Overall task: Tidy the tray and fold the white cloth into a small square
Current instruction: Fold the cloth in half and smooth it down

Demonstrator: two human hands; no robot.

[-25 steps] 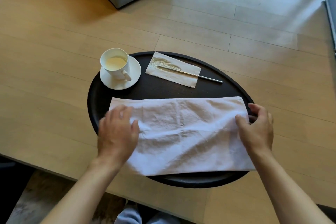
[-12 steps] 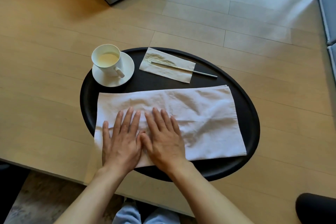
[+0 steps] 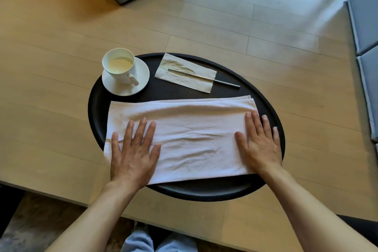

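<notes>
Currently no brand, label or legible writing shows on any item. White cloth (image 3: 196, 135) lies folded into a long band on the black oval tray (image 3: 96, 108), its long axis running 9 to 3 o'clock across the near half of the tray; doubled hemmed edges show at the far right corner, toward 2 o'clock. Its left end overhangs the tray rim slightly at 8 o'clock; the near edge sits just inside the rim at 6 o'clock. Shallow wrinkles cross the middle.

Left hand (image 3: 134, 154) rests palm down, fingers spread and flat, on the cloth's left end; nothing gripped. Right hand (image 3: 259, 145) rests palm down, fingers extended, on the right end, with the outer fingers reaching past the cloth edge over the tray; nothing gripped either. The hands are well apart.

At 11 o'clock on the tray: white cup (image 3: 119, 66) holding pale liquid, upright on a white saucer (image 3: 141, 71), handle pointing toward 5 o'clock. At 1 o'clock: a beige paper napkin (image 3: 184, 79) with a thin metal stick (image 3: 214, 80) across it, its end projecting toward 4 o'clock. Tray sits on a light wooden table (image 3: 51, 98).
</notes>
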